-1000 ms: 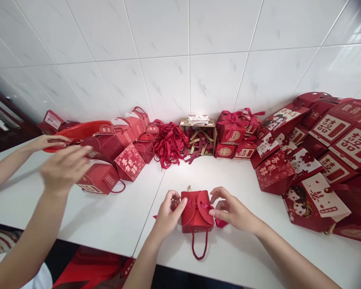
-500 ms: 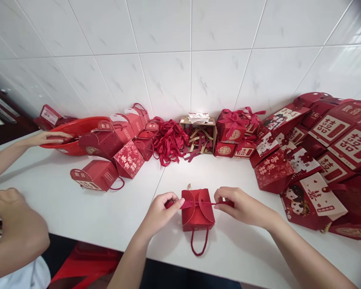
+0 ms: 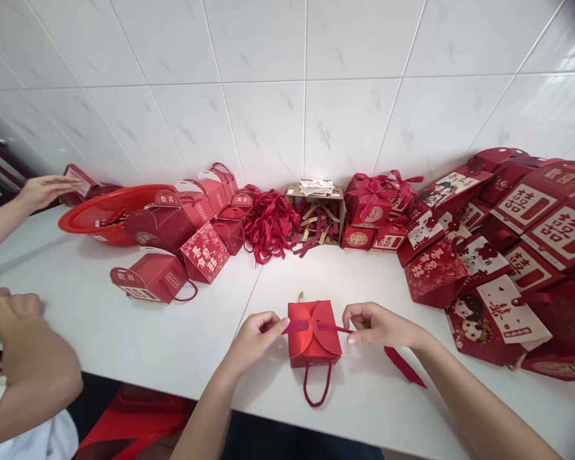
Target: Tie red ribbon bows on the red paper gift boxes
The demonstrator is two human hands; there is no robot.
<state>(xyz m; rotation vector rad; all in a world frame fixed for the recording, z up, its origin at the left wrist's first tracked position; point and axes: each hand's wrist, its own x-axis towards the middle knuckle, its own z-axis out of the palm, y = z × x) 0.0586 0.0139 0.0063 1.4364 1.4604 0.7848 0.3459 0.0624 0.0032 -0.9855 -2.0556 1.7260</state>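
Note:
A small red gift box (image 3: 315,348) stands on the white table before me, its two rounded flaps meeting on top. A dark red ribbon (image 3: 298,326) runs through the slots in those flaps. On the left side, my left hand (image 3: 257,337) pinches one end of the ribbon close to the box. My right hand (image 3: 374,324) grips the other end between thumb and fingers, and its loose tail hangs out past the palm. Toward me, a braided cord handle (image 3: 317,404) lies on the table.
Behind the box are a heap of ribbons (image 3: 271,223), a cardboard box (image 3: 336,214) with strips inside, and bow-tied boxes (image 3: 370,201). Many red boxes (image 3: 527,217) are piled at right, more (image 3: 167,278) at left. A co-worker's hand (image 3: 48,190) is above a red basket (image 3: 110,198).
The ribbon's tail now shows beyond my right hand, which has shifted slightly. The ribbon lies flatter across the flaps. The co-worker's hand has risen from the basket toward the back left.

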